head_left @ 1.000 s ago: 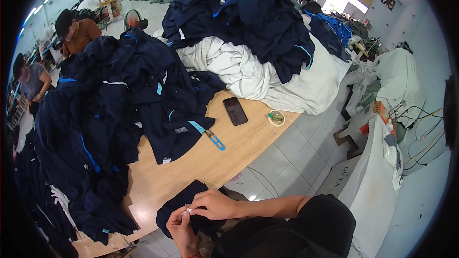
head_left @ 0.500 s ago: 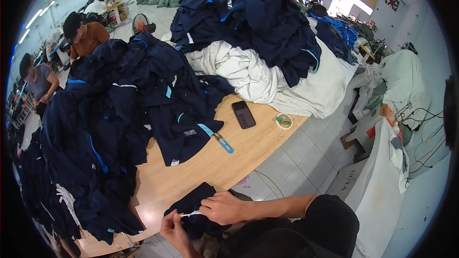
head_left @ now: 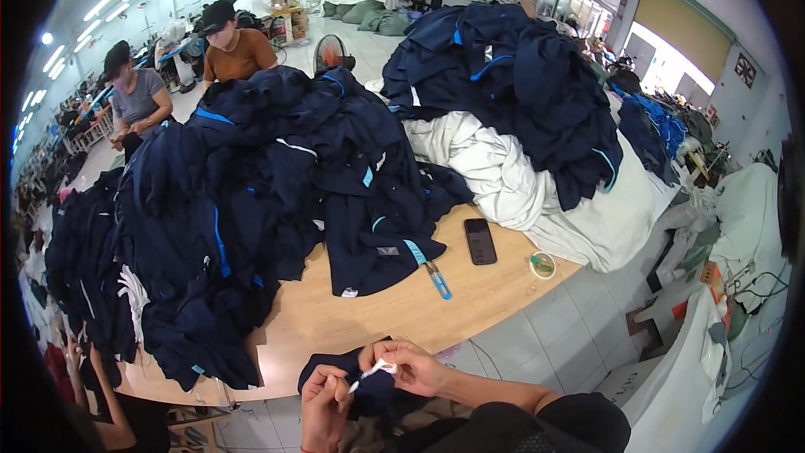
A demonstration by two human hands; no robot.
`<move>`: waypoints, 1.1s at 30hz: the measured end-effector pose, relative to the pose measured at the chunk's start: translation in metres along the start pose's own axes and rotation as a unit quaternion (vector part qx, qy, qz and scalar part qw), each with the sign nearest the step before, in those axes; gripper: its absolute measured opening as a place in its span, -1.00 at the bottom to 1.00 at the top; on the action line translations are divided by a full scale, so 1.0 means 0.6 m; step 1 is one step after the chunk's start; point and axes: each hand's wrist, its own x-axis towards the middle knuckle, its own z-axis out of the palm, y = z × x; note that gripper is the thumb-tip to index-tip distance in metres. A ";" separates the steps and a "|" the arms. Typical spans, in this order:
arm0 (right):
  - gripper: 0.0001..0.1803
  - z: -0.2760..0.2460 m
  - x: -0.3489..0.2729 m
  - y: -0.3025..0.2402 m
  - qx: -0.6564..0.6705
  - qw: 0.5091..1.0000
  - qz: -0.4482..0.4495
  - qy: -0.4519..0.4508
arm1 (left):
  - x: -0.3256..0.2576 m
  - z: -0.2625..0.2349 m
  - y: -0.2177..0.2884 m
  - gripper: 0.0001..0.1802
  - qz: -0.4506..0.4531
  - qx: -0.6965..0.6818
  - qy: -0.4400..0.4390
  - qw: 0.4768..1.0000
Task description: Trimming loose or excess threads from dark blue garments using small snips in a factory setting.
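Observation:
At the table's near edge, my left hand (head_left: 325, 394) pinches one end of a narrow white fabric strip (head_left: 381, 366). The fingers of my right hand (head_left: 411, 369) are closed on its other end. The strip runs slanting between the two hands, over a dark navy garment (head_left: 375, 400) that hangs below them. Whether the strip is sewn to the garment I cannot make out. Farther off on the wooden table (head_left: 369, 319) lie blue-handled thread snips (head_left: 440, 283), tips against the pale blue trim of a navy piece.
A big heap of navy garments (head_left: 251, 168) covers the table's left. Another navy heap (head_left: 511, 84) rests on white cloth (head_left: 495, 168). A black phone (head_left: 480, 242) and a tape roll (head_left: 542, 265) lie right. Two people (head_left: 239, 52) work beyond; someone's arms (head_left: 113, 403) show lower left.
The view has swung left, so the table and heaps sit farther right. My hands stay on the white strip, and more of it shows, with the right hand raised slightly.

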 end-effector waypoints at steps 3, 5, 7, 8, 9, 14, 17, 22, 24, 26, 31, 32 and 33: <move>-0.67 0.039 -0.020 -0.027 -0.043 0.994 0.018 -0.102 | -0.038 0.072 0.083 -0.74 -0.015 0.296 -0.057 0.953; -0.58 0.070 -0.052 -0.080 -0.151 0.961 0.119 -0.201 | -0.080 0.122 0.121 -0.75 -0.026 0.367 -0.077 0.927; -0.59 0.060 -0.073 -0.090 -0.249 0.939 0.077 -0.222 | -0.092 0.129 0.127 -0.77 -0.080 0.434 -0.087 0.893; -0.59 0.049 -0.079 -0.089 -0.276 0.933 0.082 -0.215 | -0.089 0.117 0.120 -0.77 -0.078 0.436 -0.083 0.893; -0.59 0.037 -0.073 -0.078 -0.275 0.932 0.083 -0.222 | -0.078 0.101 0.111 -0.76 -0.104 0.453 -0.088 0.881; -0.63 0.041 -0.021 -0.077 -0.241 0.929 0.214 -0.184 | -0.014 0.084 0.087 -0.80 0.247 0.808 -0.240 0.478; -0.60 0.095 0.001 -0.130 -0.203 0.947 0.197 -0.155 | -0.003 0.145 0.140 -0.82 0.268 0.845 -0.273 0.374; -0.67 0.171 -0.002 -0.178 -0.335 0.888 0.040 -0.313 | -0.053 0.246 0.228 -0.80 0.284 0.805 -0.395 0.339; -0.67 0.210 -0.028 -0.199 -0.397 0.845 0.053 -0.354 | -0.062 0.244 0.226 -0.86 0.374 0.749 -0.403 0.369; -0.65 0.199 -0.054 -0.199 -0.396 0.844 0.079 -0.352 | -0.074 0.230 0.217 -0.81 0.357 0.705 -0.412 0.454; -0.64 0.049 -0.052 -0.115 -0.359 0.891 0.170 -0.220 | -0.049 0.106 0.119 -0.83 0.234 0.709 -0.351 0.566; -0.65 0.034 -0.046 -0.105 -0.359 0.886 0.230 -0.185 | -0.033 0.092 0.106 -0.83 0.232 0.710 -0.351 0.565; -0.65 0.038 -0.041 -0.107 -0.358 0.887 0.228 -0.184 | -0.020 0.084 0.095 -0.80 0.238 0.707 -0.309 0.590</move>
